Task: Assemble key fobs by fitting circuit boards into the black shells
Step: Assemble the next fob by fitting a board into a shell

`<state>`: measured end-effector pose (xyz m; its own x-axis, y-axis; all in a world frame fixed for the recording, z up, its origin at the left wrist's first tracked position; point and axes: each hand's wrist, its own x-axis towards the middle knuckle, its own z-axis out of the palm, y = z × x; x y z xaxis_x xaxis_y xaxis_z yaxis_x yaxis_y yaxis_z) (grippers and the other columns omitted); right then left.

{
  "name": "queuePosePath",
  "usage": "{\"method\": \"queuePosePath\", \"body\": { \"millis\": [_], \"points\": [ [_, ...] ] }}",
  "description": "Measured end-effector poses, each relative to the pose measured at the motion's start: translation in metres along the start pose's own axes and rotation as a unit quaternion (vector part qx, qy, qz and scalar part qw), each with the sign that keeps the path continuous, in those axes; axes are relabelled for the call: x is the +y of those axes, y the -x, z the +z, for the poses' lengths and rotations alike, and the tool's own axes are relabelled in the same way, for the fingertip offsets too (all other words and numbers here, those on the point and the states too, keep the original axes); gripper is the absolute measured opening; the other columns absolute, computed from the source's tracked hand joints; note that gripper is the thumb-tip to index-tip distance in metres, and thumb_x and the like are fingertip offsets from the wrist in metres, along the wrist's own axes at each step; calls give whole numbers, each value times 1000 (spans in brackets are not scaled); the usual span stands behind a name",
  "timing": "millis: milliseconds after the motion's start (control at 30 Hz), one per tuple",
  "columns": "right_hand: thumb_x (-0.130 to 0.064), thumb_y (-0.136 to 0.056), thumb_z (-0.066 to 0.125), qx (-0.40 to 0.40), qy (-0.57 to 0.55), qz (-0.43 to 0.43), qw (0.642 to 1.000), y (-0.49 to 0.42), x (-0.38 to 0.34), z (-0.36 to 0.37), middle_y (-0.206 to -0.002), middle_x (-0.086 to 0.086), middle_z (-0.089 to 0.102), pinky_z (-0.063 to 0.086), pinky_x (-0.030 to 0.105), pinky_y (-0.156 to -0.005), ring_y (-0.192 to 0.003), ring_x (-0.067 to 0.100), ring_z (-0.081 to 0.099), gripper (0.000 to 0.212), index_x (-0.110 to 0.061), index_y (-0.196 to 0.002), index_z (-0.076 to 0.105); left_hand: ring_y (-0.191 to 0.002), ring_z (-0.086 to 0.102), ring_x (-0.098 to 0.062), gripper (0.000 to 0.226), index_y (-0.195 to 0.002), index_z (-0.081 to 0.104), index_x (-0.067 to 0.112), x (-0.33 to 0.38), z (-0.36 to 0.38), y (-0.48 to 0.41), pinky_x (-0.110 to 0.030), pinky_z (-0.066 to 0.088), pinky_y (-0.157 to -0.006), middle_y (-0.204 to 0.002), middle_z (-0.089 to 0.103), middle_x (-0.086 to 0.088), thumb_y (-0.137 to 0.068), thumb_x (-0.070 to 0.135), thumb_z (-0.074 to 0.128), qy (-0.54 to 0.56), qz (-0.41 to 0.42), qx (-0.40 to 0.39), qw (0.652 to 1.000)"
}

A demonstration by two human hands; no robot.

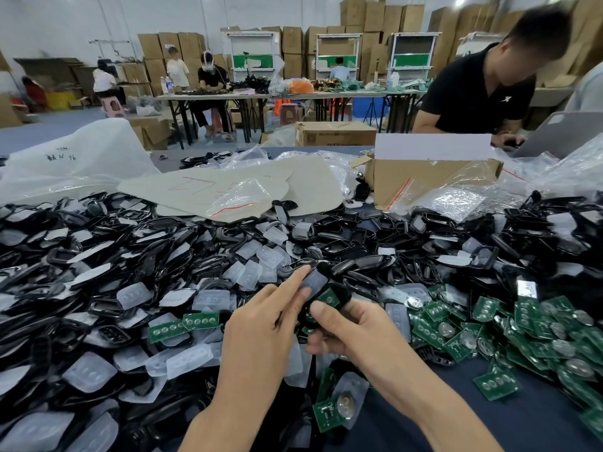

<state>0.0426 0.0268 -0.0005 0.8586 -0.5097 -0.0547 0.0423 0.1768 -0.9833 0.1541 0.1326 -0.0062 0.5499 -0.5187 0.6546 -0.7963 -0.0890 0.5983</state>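
We are in the middle of the fitting step. Our right hand (pixel 359 331) grips a black shell (pixel 341 293) above the middle of the worktop (pixel 489 419), thumb curled over its near rim and the other fingers wrapped beneath. A green circuit board (pixel 327 298) already sits in the shell, and a clear pad (pixel 315 282) lies over its far half. Our left hand (pixel 261 327) holds nothing; its index finger (pixel 295 278) lies straight along the pad and presses on it. We judge the board is not yet fully seated. The next move calls for even pressure from both thumbs so that board and pad drop flat inside the rim. More boards (pixel 522 321) lie heaped toward the right edge, and spare shells (pixel 130 243) toward the left.
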Motion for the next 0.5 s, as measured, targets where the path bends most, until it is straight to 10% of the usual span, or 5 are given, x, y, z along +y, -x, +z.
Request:
{"method": "queuePosePath", "body": {
  "millis": [500],
  "points": [
    [-47,-66,81,66,-22,-19,997,-3,1,5,-71,4,72,58,20,-69,-70,12,71,31,-23,-86,80,-64,51,-14,67,-144,46,47,-6,3,8,-39,50,-56,-84,55,9,-94,3,57,-29,25,-131,991]
  ]
}}
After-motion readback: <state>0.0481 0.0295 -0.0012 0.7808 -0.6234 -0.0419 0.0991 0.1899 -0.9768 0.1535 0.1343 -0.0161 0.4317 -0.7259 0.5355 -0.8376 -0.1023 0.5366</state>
